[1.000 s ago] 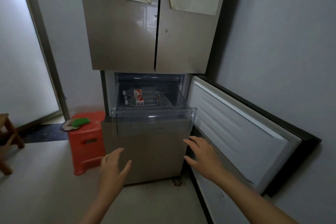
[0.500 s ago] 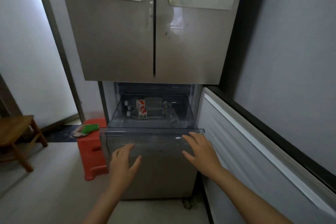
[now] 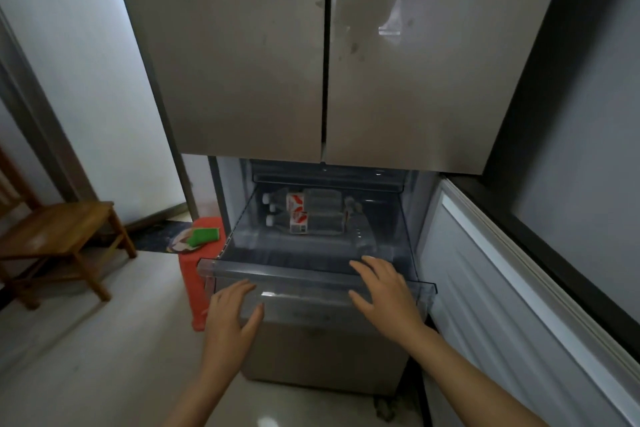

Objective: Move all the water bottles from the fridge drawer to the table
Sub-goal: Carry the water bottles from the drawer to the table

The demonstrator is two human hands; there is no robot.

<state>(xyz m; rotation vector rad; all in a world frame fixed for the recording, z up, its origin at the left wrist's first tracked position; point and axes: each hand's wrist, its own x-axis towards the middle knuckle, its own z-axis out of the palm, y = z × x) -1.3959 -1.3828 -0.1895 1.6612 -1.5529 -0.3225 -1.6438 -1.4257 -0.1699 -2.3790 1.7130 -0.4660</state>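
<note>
Bottles [image 3: 313,218] lie at the drawer [image 3: 311,276] rear, count unclear. My left hand [image 3: 232,314] and right hand [image 3: 384,291] are spread, empty, by its front rim.

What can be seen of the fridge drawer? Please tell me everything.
The fridge drawer is a clear, greyish plastic bin with a flat front lip. It stands drawn out of the lower compartment, level. Water bottles with red and white labels lie on their sides at its back. The right hand rests with straight fingers on the front lip; the left hand is open at the front panel.
</note>
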